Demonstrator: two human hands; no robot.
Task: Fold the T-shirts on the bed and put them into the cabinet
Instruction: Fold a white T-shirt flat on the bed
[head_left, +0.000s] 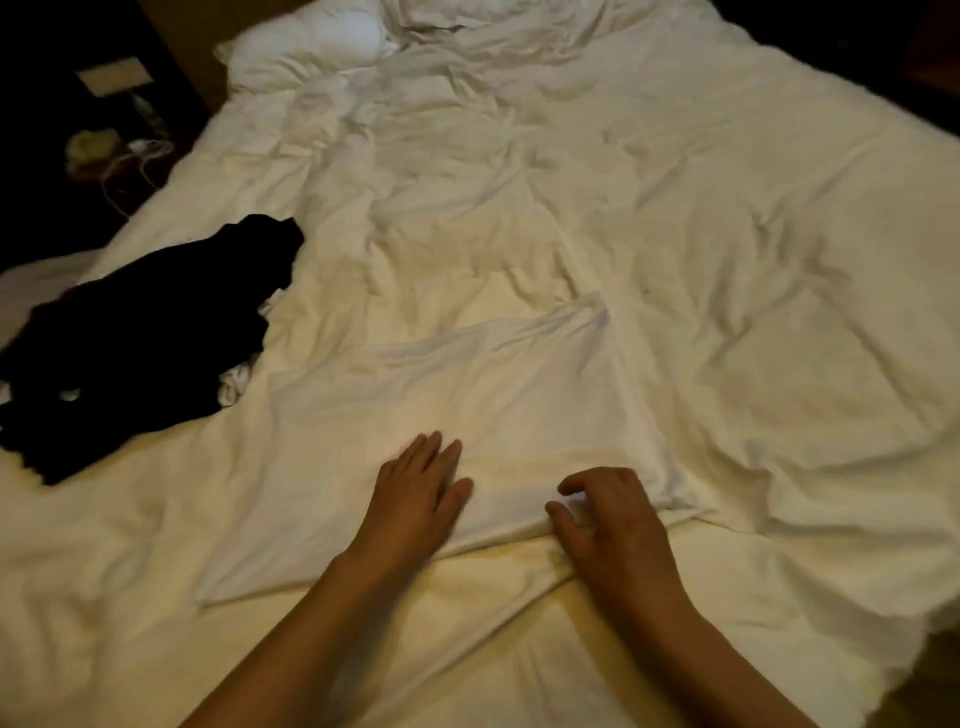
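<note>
The room is dim, and a big bed (675, 234) fills almost the whole view. It has a white, very wrinkled cover (727, 364). At the far left end of the bed lies a white pillow (306, 47). To the far left, off the bed, there is a dark bedside stand (78, 135) with a pale card, some thin white cords and a small light lump on it. These things are too dark to name well.

A white T-shirt (467, 395) lies spread out flat on the near middle of the bed. It is hard to tell from the cover, but its edges and one sleeve at the far right show. Its near edge is bunched up a little between the two arms.

The left hand (415, 499) lies flat on the near part of the white T-shirt. Its fingers are straight and close together, and it presses down on the cloth. The right hand (608, 525) is just beside it, to the right, at the shirt's near edge. Its fingers and thumb are bent, and they pinch a small fold of the white cloth.

A heap of black clothes (145, 332) lies on the left side of the bed, well apart from the hands. A bit of white cloth (236, 382) peeks out from under its right edge.
</note>
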